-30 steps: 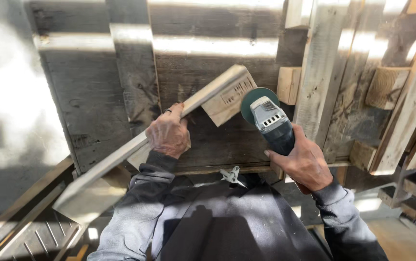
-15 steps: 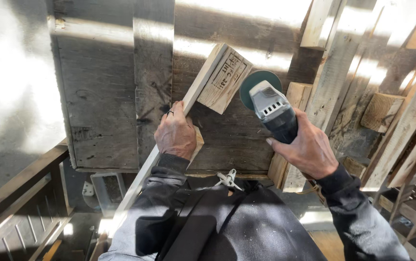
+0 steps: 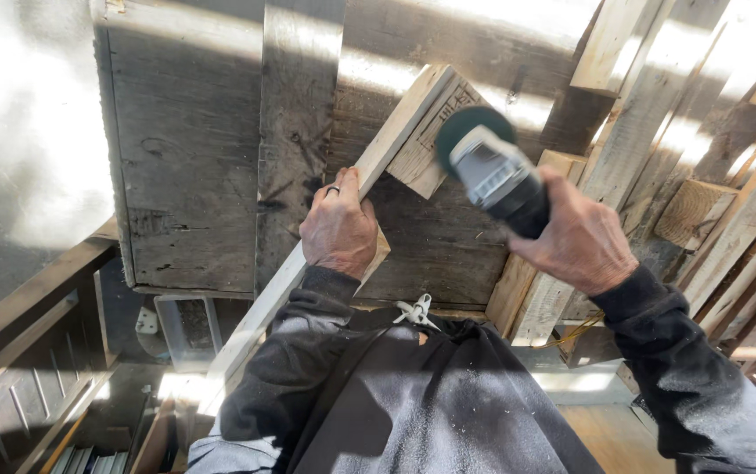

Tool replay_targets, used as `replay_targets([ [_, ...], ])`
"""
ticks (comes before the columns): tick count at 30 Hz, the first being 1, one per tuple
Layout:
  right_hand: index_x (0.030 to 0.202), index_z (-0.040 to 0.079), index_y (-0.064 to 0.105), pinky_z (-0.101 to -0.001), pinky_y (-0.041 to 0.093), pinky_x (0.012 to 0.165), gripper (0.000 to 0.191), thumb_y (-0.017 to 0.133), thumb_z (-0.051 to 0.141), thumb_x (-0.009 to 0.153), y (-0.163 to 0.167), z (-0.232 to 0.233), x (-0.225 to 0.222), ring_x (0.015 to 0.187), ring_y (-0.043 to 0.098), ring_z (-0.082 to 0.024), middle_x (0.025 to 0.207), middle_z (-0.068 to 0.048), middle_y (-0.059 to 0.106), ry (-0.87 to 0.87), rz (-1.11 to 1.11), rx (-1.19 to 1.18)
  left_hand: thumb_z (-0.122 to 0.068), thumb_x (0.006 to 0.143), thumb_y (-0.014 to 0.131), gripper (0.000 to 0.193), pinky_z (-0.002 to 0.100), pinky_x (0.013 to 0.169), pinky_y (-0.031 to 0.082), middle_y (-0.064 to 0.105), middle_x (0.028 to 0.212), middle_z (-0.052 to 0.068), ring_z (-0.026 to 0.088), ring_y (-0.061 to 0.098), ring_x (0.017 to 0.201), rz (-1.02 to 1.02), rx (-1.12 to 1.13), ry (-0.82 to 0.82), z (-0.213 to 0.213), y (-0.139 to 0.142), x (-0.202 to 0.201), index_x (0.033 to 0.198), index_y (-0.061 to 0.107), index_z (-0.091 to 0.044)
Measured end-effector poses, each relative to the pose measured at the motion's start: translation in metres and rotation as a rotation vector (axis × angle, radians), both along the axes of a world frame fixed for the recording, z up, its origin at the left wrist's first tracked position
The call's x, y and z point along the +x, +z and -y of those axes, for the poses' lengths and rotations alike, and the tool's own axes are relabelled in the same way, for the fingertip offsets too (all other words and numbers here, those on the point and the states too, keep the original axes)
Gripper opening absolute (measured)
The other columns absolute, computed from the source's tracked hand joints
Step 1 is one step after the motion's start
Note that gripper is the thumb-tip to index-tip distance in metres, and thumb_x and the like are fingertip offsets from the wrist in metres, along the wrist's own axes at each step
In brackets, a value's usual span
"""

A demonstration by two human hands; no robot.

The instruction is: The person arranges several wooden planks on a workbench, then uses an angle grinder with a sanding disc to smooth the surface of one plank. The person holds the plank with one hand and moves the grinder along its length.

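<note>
Workbench (image 3: 194,175) weathered grey planks; left hand (image 3: 338,230) fingers clamp board (image 3: 396,132), right hand (image 3: 580,241) grips sander (image 3: 488,171).

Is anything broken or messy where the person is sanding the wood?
The grey tabletop boards look cracked and weathered, and pale dust specks the dark apron. The plank under the left hand lies slanted, with the sander in the right hand.
</note>
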State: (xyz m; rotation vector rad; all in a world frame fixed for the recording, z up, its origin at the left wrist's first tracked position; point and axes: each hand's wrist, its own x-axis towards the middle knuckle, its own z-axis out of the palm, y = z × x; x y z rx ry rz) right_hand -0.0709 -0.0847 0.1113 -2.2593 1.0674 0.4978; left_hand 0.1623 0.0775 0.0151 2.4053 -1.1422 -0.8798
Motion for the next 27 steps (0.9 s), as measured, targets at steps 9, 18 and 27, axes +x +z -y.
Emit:
replay_targets([
  [9, 0.125, -0.002, 0.048, -0.0381, 0.063, 0.058, 0.067, 0.082, 0.033, 0.08, 0.002, 0.0, -0.007, 0.066, 0.072, -0.028, 0.095, -0.019, 0.068, 0.019, -0.021, 0.023, -0.013, 0.087, 0.068, 0.043, 0.047, 0.08, 0.061, 0.072, 0.125, 0.013, 0.033, 0.07, 0.107, 0.031, -0.056, -0.002, -0.001, -0.001, -0.002, 0.128, 0.064, -0.003],
  [18, 0.124, -0.002, 0.046, -0.0362, 0.062, 0.052, 0.062, 0.078, 0.034, 0.086, -0.002, 0.003, 0.005, 0.06, 0.069, -0.026, 0.093, -0.019, 0.067, 0.072, -0.028, 0.022, -0.014, 0.088, 0.068, 0.045, 0.048, 0.083, 0.06, 0.073, 0.119, 0.015, 0.034, 0.069, 0.107, -0.005, 0.037, -0.011, 0.0, 0.002, -0.002, 0.131, 0.064, -0.003],
  [27, 0.124, -0.004, 0.048, -0.0369, 0.063, 0.056, 0.063, 0.081, 0.028, 0.081, 0.002, 0.004, 0.022, 0.067, 0.071, -0.027, 0.095, -0.02, 0.068, 0.084, -0.033, 0.034, -0.016, 0.085, 0.069, 0.047, 0.048, 0.082, 0.059, 0.071, 0.126, 0.015, 0.035, 0.068, 0.108, 0.003, -0.036, 0.005, 0.0, 0.002, 0.001, 0.13, 0.063, -0.002],
])
